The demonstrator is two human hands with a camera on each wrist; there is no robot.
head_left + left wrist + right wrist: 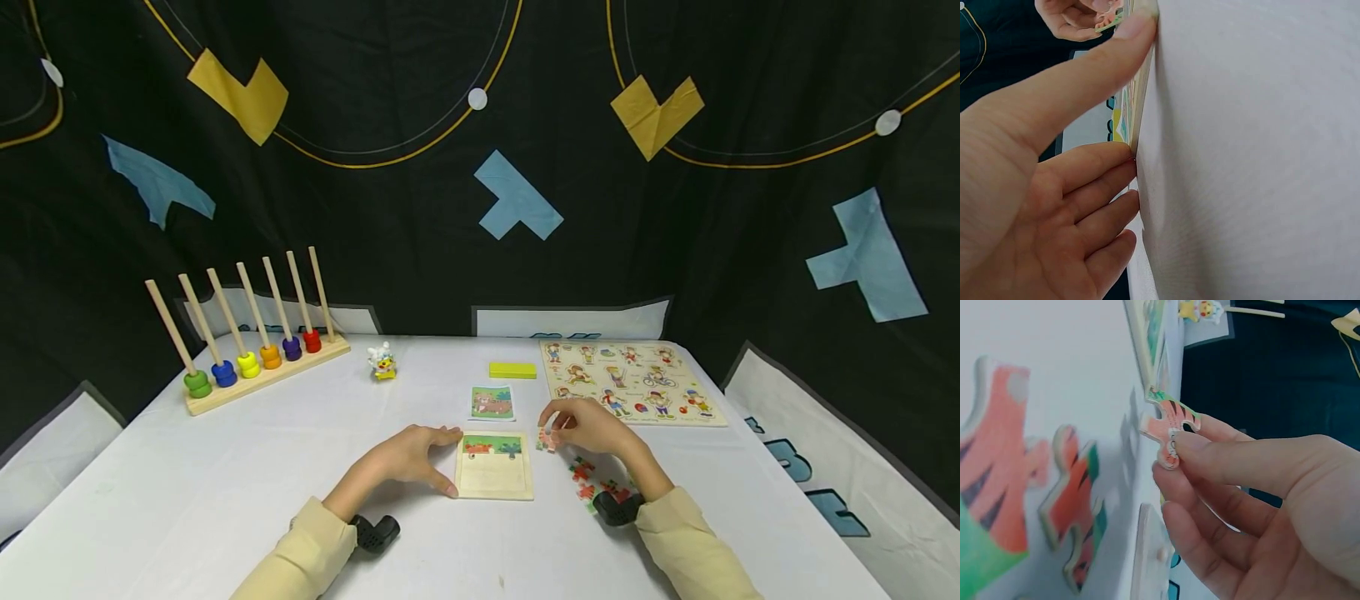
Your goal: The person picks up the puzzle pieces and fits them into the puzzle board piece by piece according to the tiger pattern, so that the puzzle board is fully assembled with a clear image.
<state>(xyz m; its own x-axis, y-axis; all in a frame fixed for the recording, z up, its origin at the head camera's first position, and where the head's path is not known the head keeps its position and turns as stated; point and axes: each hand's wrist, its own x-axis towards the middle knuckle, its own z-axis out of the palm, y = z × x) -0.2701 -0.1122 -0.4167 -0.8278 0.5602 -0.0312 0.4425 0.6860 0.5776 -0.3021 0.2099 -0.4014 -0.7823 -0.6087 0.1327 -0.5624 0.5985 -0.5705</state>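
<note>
A shallow wooden puzzle tray [495, 482] lies at the middle of the table, its top strip filled with green and red picture pieces. Along its left side my left hand [408, 457] rests, thumb at the near corner and fingers at the far one; the left wrist view shows them touching the tray's edge [1141, 106]. Just right of the tray, my right hand [588, 423] pinches a jigsaw piece [1175, 415], orange with black stripes and a green edge, between thumb and fingers. Several loose jigsaw pieces [583, 469] lie below that hand, partly hidden by the wrist camera.
Behind the tray lie a small picture card [492, 403] and a yellow block [512, 371]. A large picture board [630, 379] is at the back right. At the back left stand a pegged rack with coloured rings [270, 380] and a small toy figure [382, 361].
</note>
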